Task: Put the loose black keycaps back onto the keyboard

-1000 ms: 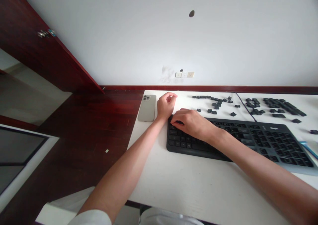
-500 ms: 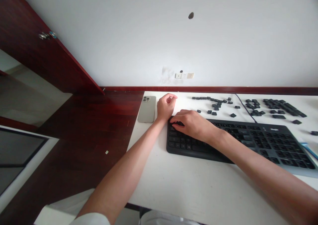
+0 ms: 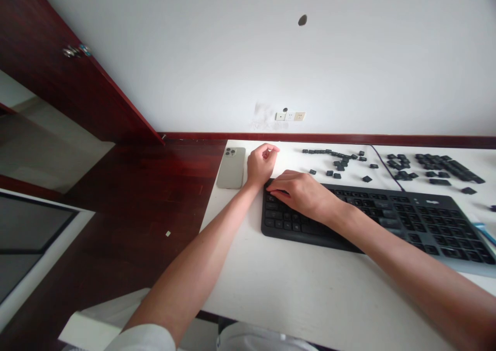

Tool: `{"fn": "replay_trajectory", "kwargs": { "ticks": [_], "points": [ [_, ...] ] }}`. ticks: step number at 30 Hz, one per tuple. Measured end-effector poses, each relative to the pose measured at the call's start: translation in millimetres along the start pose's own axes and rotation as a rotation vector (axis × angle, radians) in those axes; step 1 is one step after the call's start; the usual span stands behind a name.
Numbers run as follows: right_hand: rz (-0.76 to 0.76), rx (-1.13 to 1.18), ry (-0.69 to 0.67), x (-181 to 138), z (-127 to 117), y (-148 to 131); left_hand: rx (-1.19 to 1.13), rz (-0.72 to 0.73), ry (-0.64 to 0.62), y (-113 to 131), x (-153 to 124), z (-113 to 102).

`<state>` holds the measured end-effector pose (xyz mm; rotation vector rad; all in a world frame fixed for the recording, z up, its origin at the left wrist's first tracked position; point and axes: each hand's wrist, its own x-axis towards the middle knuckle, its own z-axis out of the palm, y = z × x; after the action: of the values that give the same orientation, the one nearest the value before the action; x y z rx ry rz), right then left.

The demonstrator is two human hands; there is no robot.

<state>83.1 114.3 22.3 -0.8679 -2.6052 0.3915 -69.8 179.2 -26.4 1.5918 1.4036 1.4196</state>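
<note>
A black keyboard lies on the white table. My right hand rests palm down on its upper left corner, fingertips pressed onto the keys there; what lies under the fingers is hidden. My left hand sits on the table just beyond that corner, curled into a loose fist, thumb against the fingers. Whether it holds anything is not visible. A grey phone lies face down to its left.
Several loose black keycaps lie scattered behind the keyboard, and more keycaps at the far right. A dark cable runs between the groups. A blue object pokes in at the right edge. The table's left edge drops to a dark red floor.
Both hands stay where they were; only the camera has shifted slightly.
</note>
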Motion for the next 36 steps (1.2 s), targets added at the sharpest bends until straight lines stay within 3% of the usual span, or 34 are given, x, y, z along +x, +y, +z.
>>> {"fn": "replay_trajectory", "kwargs": {
  "ticks": [6, 13, 19, 30, 33, 36],
  "points": [
    [-0.015, -0.102, -0.033, -2, -2, -5, -0.005, 0.010, -0.009, 2, -1, -2],
    [0.003, -0.442, -0.141, -3, -3, -43, -0.014, 0.025, -0.001, -5, -1, 1],
    [0.059, -0.493, -0.165, 0, 1, -59, 0.004, 0.034, 0.006, -4, -1, 3],
    [0.097, -0.375, -0.061, -3, 11, -43, 0.024, 0.024, 0.002, 2, -3, 0],
    [0.115, -0.252, -0.081, -3, 0, -29, 0.032, 0.031, -0.010, 1, -2, 1],
    [0.151, -0.169, -0.056, -6, -27, -14, 0.062, -0.008, -0.009, 1, 0, 1]
  ]
}}
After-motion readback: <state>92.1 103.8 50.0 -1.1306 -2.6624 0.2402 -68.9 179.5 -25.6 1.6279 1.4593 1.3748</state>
